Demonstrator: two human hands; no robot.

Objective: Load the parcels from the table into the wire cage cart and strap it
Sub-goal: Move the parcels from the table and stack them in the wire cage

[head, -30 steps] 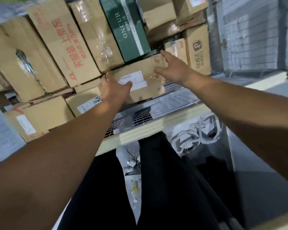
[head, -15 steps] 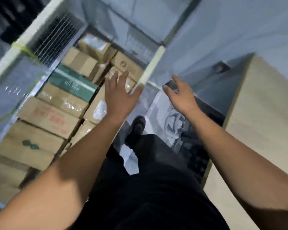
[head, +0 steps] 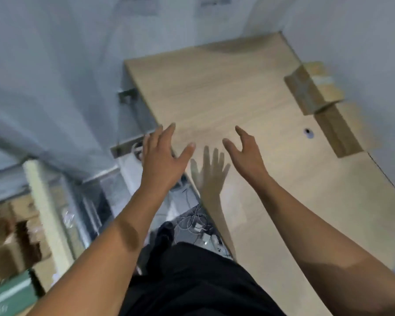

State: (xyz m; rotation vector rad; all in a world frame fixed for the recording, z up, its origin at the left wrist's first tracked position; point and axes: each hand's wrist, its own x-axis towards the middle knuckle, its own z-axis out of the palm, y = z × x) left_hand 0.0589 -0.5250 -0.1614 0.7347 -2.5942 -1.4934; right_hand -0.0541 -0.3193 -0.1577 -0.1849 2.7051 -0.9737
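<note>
Two bare hands hang over the near edge of the desk, both empty. Left hand: fingers spread, palm down, above the desk's left edge. Right hand: fingers apart, thumb out, over the wood, its shadow on the surface below. Black trousers lowest in view; tangled cables on the floor beside the desk. Wire cage cart at lower left, cartons blurred inside. Farther off, two parcels lie along the desk's right edge by the wall.
</note>
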